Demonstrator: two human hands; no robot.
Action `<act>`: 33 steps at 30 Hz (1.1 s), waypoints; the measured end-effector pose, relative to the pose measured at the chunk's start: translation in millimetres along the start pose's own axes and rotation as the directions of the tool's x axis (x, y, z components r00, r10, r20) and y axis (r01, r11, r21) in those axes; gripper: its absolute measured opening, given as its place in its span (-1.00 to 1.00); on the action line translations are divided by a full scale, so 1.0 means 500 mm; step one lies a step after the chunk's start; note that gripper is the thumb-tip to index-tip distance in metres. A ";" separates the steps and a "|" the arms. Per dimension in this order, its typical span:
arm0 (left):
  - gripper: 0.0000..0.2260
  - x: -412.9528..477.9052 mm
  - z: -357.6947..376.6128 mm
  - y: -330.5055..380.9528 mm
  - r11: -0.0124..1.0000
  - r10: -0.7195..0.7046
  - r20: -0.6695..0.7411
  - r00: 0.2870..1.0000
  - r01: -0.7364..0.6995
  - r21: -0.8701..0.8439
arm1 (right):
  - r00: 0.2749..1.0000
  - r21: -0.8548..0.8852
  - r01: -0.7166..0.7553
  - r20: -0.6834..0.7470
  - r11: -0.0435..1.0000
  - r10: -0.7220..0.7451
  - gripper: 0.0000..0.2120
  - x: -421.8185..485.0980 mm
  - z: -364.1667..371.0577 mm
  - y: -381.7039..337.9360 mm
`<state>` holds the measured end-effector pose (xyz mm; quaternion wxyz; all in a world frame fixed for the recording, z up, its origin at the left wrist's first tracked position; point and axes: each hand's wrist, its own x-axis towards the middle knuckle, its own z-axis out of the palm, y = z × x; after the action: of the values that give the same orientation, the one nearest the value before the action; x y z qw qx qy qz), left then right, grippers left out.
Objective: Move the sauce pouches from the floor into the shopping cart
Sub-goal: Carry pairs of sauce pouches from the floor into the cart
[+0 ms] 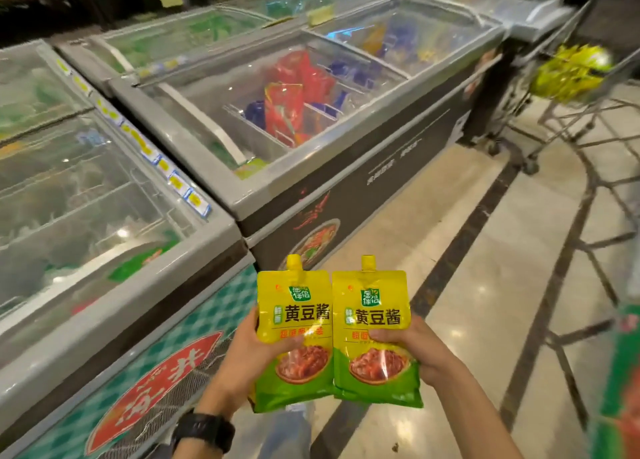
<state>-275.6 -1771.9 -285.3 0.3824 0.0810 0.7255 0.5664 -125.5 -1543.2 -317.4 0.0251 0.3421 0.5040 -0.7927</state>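
A soybean-paste pouch in each hand, shopping cart (554,119) not yet reached.
Pinched only low down, the slick pouches could flop or slip out. The left hand (249,351) clasps the left pouch (294,320), thumb across its front; the right hand (412,351) clasps the right pouch (372,320) likewise, edges touching. Past the chest freezer (311,188), the shopping cart stands well apart, similar pouches (568,72) inside.

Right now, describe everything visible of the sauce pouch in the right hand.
The right pouch is glossy, soft-looking plastic, yellow above, green below, with a yellow spout cap on top, dark Chinese lettering, a green logo and a pictured bowl of reddish sauce. It is upright, front to the camera. The right hand grips its right side, thumb across the front; its left edge meets the left pouch.
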 end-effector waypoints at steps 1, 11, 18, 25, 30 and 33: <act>-0.46 0.044 0.009 0.020 1.000 0.000 0.030 1.000 0.000 0.005 | 0.999 0.014 0.013 -0.038 1.000 -0.013 -0.15 0.015 -0.013 -0.023; -0.44 0.463 0.222 0.220 0.983 0.073 0.387 0.919 -0.131 0.127 | 0.894 0.176 0.153 -0.443 0.972 -0.061 -0.49 0.119 -0.190 -0.211; -0.29 0.679 0.498 0.319 0.939 -0.003 0.599 0.801 -0.203 0.277 | 0.781 0.296 0.262 -0.624 0.918 -0.022 -0.49 0.159 -0.409 -0.273; -0.21 0.861 0.785 0.396 0.919 -0.111 0.629 0.769 -0.161 0.360 | 0.727 0.323 0.290 -0.686 0.901 0.012 -0.60 0.236 -0.685 -0.382; -0.12 0.982 0.953 0.483 0.911 -0.112 0.649 0.752 -0.184 0.370 | 0.715 0.321 0.286 -0.699 0.903 0.022 -0.59 0.290 -0.860 -0.497; -0.11 1.060 1.054 0.544 0.912 -0.111 0.662 0.741 -0.188 0.364 | 0.709 0.333 0.296 -0.705 0.895 0.028 -0.59 0.336 -0.960 -0.568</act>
<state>-388.9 -985.8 -324.9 0.5795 0.3722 0.6388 0.3429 -115.1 -960.5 -314.4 -0.2991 0.5719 0.3164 -0.6953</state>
